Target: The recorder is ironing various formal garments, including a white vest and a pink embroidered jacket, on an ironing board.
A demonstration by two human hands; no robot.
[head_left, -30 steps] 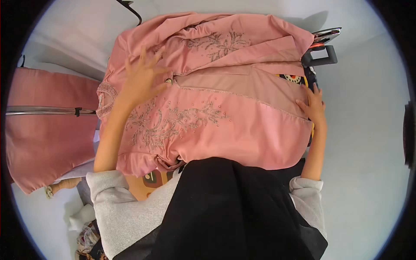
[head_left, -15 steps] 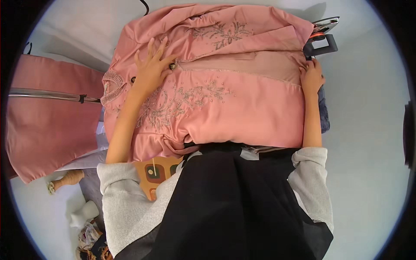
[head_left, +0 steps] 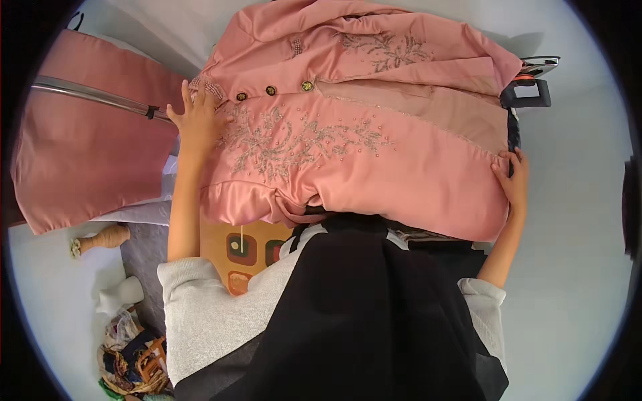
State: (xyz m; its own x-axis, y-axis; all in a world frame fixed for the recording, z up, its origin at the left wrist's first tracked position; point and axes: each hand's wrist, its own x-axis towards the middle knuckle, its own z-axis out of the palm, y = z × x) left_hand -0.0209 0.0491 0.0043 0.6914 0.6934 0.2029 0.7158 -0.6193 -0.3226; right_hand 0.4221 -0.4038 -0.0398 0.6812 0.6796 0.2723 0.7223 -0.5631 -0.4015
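A pink jacket (head_left: 428, 167) lies spread out in front of the person, its neck to the left and its hem to the right. The left hand (head_left: 199, 123) is open, fingers spread, over the near side of the beaded collar (head_left: 212, 90) at the jacket's left end; whether it presses on the fabric, I cannot tell. The right hand (head_left: 513, 180) rests at the jacket's right edge with its fingers bent over the hem, and I cannot tell whether they pinch the cloth. 3 dark buttons (head_left: 270, 90) with gold-coloured centres run in a row rightward from the collar. To the right of the 3rd, the front edges part and show paler pink inner fabric (head_left: 428, 107). Silvery floral embroidery (head_left: 274, 144) dotted with beads decorates the near front panel, and a 2nd patch lies on the far panel. A clothes iron (head_left: 535, 99) with a dark handle stands just beyond the jacket's far right corner. At the left hangs a pink cloth (head_left: 93, 154), with a metal rod (head_left: 100, 95) crossing in front of it. An orange patterned cover (head_left: 217, 244) shows past the jacket's near left edge, and a jumble of mixed fabrics (head_left: 130, 361) lies at the near left.
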